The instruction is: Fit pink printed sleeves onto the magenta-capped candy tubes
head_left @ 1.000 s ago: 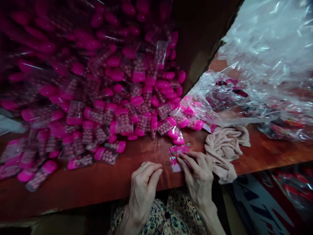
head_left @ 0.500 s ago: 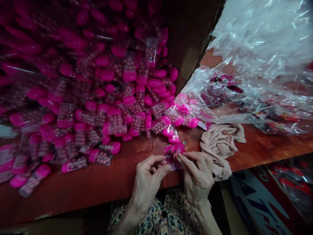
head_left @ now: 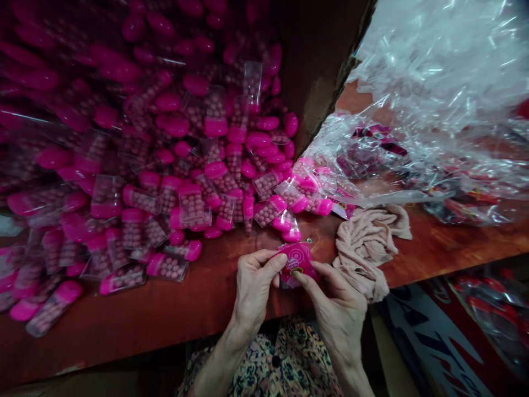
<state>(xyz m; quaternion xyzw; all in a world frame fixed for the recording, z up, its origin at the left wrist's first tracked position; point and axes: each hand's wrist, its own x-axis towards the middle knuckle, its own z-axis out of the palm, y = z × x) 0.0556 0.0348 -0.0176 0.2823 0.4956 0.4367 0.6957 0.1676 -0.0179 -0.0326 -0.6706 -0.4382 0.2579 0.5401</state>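
Fingers point(head_left: 266, 260) of the left hand point(head_left: 253, 292) and the right hand point(head_left: 339, 315) are clamped on a small glossy pink printed card point(head_left: 298, 260), which sits between the two hands, with the left thumb at its left edge and the right thumb against its lower edge. Just beyond the card, almost touching it, lies a clear plastic packet with a bright pink cap point(head_left: 287, 227), filled with round pale pink beads. It is the near end of a large heap of matching clear plastic packets point(head_left: 192, 204) spread across the reddish-brown wooden tabletop point(head_left: 161, 314). To the right of the hands lies a crumpled beige cloth point(head_left: 366, 248), and beyond it a mass of crinkled clear cellophane point(head_left: 430, 82) covers more pink-and-red packaging. A brown cardboard box wall point(head_left: 318, 71) rises behind the heap. Below the tabletop edge are a floral-patterned garment point(head_left: 276, 361) and a red, white and blue printed sheet point(head_left: 430, 336).
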